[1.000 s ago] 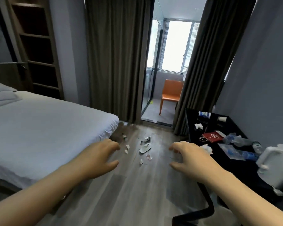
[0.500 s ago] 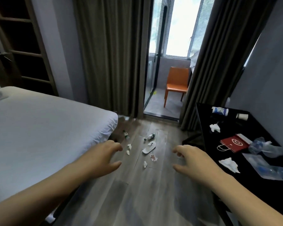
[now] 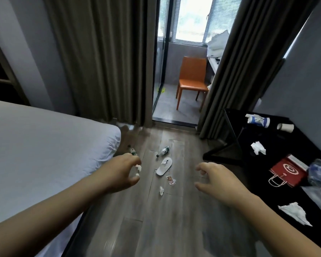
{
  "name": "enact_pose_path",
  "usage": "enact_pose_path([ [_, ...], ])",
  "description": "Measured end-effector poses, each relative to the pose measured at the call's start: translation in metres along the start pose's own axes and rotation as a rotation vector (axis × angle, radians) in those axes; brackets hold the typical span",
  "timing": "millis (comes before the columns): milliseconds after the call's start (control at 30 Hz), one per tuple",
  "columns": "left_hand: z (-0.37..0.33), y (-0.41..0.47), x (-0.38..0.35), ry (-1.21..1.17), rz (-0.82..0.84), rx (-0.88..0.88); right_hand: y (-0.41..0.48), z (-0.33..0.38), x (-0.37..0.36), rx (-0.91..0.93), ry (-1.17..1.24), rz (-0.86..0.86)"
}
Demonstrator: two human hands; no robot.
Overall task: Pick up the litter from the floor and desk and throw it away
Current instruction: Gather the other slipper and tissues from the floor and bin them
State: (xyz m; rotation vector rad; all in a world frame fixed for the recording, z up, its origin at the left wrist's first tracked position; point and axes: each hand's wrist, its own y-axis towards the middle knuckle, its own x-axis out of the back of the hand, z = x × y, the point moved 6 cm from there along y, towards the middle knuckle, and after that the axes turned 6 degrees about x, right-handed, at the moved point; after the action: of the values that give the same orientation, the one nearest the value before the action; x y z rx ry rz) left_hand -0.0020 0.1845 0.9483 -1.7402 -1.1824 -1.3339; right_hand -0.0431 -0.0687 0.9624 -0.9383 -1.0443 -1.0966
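head view shows both hands held out above the floor (image 3: 156, 229), and both are empty. the left hand (image 3: 119, 171) has the fingers loosely curled, with the thumb apart from them. the right hand (image 3: 218, 179) is the same, fingers bent downward around nothing.

between the hands, on the wooden floor, lies the litter: a crumpled tissue (image 3: 161, 190), a small clear wrapper (image 3: 170, 179), a white slipper (image 3: 164, 166) and a small bottle (image 3: 163, 151) on its side. a second bottle (image 3: 132, 150) lies near the corner of the bed (image 3: 44, 154). white paper bits (image 3: 138, 168) show just past the left fingers.

at the right, on the black desk (image 3: 282, 143), lie a near tissue (image 3: 295, 212), a far tissue (image 3: 258, 147), a red paper bag (image 3: 287, 170), a crushed plastic bottle (image 3: 319, 171) and a paper cup (image 3: 285, 127) on its side. an orange chair (image 3: 192, 78) stands beyond the doorway.
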Motion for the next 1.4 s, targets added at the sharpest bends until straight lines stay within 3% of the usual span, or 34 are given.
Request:
enact_pose_path([
  [433, 0.086, 0.167, -0.03, -0.039, 0.109, 0.034, 0.18, -0.05, -0.026, -0.057, 0.067, 0.086],
  [600, 0.122, 0.259, -0.061, -0.04, 0.113, 0.114, 0.29, -0.101, -0.047, -0.033, 0.097, 0.142],
  [800, 0.153, 0.358, -0.132, 0.068, 0.282, 0.207, 0.402, -0.175, -0.077, -0.056, 0.142, 0.225],
  [1033, 0.187, 0.441, -0.239, -0.083, 0.426, 0.435, 0.481, -0.239, -0.162, -0.063, 0.193, 0.352],
  [1400, 0.271, 0.509, -0.412, -0.135, 0.477, 0.523, 0.573, -0.287, -0.342, -0.078, 0.181, 0.426],
])
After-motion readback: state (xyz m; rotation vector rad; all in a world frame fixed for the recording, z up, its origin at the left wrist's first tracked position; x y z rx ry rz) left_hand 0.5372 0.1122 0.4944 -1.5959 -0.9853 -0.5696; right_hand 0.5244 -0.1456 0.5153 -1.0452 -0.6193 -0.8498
